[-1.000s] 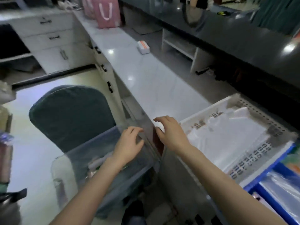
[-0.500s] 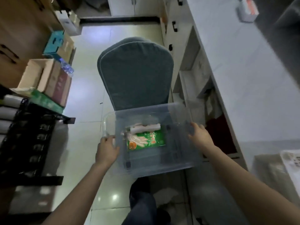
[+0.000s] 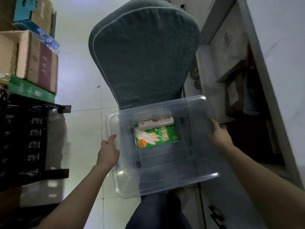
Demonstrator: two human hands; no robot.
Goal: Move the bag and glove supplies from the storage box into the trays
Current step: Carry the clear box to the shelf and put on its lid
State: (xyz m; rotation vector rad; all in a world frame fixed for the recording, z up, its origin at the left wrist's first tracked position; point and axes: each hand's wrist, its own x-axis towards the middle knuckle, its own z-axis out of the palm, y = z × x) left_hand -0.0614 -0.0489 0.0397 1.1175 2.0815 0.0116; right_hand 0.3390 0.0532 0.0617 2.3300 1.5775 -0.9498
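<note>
The view has dropped closer since half a second ago; left hand [image 3: 108, 150] and right hand [image 3: 220, 138] each keep a closed grip on the clear box [image 3: 165, 171] sides; glove pack [image 3: 156, 137] and roll [image 3: 156, 124] lie inside; tilting could slide them.

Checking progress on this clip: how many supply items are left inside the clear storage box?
2. A green glove packet lies flat on the clear storage box floor; a white roll rests along its far edge. Nothing else shows through.
</note>
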